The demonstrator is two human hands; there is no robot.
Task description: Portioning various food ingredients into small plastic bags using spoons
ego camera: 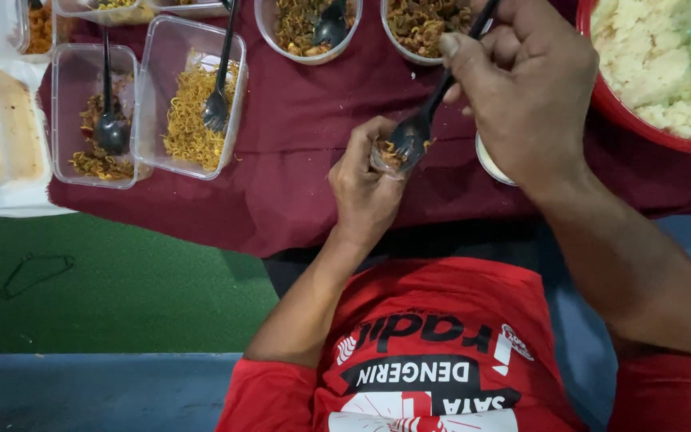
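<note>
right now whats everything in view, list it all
clear rectangular tubs: several, fried noodles and toppings, upper left
clear round tubs: two, brown toppings, top centre
black spoons: several, resting in tubs
red bowl: one, white rice, top right
white trays: stacked, far left
maroon cloth: one, under the tubs
green mat: one, lower left
red shirt: one, bottom
small clear bag: one, in left hand
black spoon: one, in right hand
left hand: centre
right hand: upper right

Open maroon cloth [297,152] between noodle tub [192,96] and left hand [365,188]. Blocked beyond by round tubs [307,32] with spoons; rightward by red rice bowl [641,120]. Clear green floor [121,280] lower left, off the desk
</note>
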